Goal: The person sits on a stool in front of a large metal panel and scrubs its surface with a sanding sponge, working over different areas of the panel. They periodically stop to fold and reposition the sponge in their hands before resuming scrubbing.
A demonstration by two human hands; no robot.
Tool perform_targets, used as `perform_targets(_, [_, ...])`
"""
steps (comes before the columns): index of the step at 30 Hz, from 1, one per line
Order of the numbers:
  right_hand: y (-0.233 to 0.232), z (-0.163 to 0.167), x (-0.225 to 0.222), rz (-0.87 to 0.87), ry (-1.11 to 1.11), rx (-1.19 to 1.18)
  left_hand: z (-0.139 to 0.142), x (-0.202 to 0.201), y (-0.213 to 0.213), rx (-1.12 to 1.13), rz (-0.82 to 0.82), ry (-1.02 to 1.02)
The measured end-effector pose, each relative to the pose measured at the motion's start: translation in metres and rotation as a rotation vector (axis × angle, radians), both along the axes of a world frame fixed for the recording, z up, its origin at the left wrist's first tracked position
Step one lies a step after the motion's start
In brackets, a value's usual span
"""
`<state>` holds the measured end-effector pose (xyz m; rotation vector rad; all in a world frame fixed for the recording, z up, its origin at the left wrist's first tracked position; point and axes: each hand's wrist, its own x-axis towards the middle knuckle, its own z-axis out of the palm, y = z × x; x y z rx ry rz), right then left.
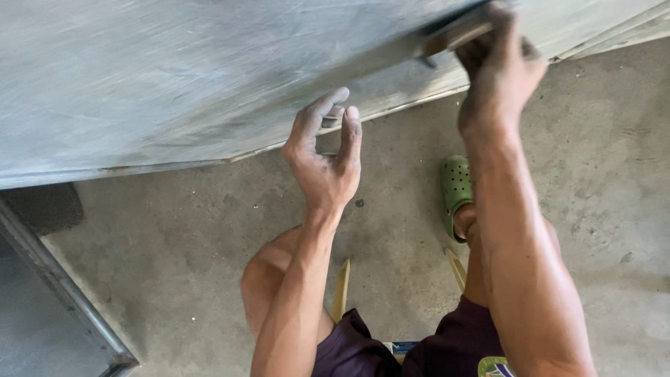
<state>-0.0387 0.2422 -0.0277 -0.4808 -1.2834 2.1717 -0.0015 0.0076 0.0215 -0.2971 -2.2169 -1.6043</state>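
A large grey painted panel (174, 77) fills the upper part of the view, its lower edge running above the concrete floor. My left hand (324, 157) hovers just below that edge, dusty grey, fingers curled and apart, holding nothing. My right hand (499, 66) is higher up at the panel's right part, closed around a small flat tool with a wooden-looking handle (453, 35) pressed against the surface. The tool is blurred and partly hidden by my fingers.
Grey concrete floor (174, 237) lies below. My foot wears a green clog (455, 188). Two wooden legs of a low seat (340, 290) show between my knees. A metal frame edge (63, 286) runs along the bottom left, with a dark block (42, 206) beside it.
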Motion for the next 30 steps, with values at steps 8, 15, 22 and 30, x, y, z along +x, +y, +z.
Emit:
perform_targets(8, [-0.001,-0.018,-0.003,-0.024,-0.180,-0.080,0.001,0.001,-0.010,-0.035,0.000,-0.035])
perform_targets(15, [-0.072,0.016,0.003,0.250,-0.332,0.210,0.001,0.004,0.000,-0.055,-0.035,-0.049])
perform_targets(22, [-0.060,0.016,0.001,0.201,-0.331,0.147,0.001,0.004,0.017,-0.070,-0.064,0.007])
perform_targets(30, [0.051,0.002,0.006,-0.039,-0.028,-0.295,0.002,0.006,0.033,-0.080,-0.106,-0.119])
